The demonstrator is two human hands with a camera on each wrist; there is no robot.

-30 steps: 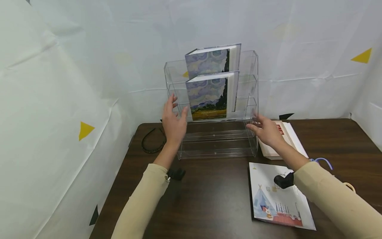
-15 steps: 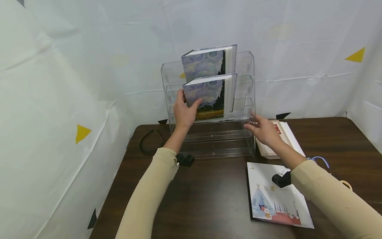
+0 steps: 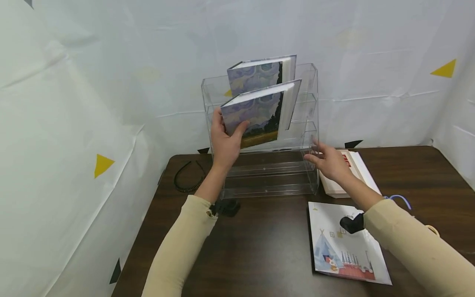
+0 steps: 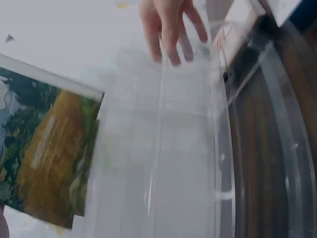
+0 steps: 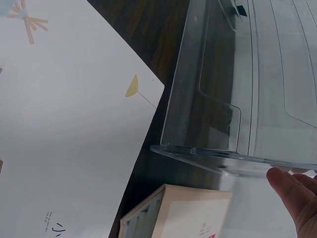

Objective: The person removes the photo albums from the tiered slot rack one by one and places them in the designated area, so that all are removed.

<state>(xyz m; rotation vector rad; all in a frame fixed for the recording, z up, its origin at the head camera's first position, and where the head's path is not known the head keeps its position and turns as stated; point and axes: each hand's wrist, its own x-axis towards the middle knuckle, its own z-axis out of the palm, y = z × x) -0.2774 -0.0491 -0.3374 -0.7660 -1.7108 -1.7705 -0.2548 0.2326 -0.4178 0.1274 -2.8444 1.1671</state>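
In the head view my left hand grips the left edge of a hardcover book with a landscape painting on its cover, thumb across the front. The book is tilted, its right side higher, in front of a clear acrylic rack. A second, matching book stands in the rack's rear tier. My right hand is at the rack's right side, fingers extended and spread. In the right wrist view its thumb lies against the edge of the clear side panel; the other fingers are mostly hidden.
A stack of books lies right of the rack. A white booklet with a tent picture lies in front of it. A black headband lies to the left, and a blue curved item lies to the right on the dark table.
My left hand has moved in to the front book, taken hold of it, and raised and tilted it out of its tier. The right hand stays at the rack's side.
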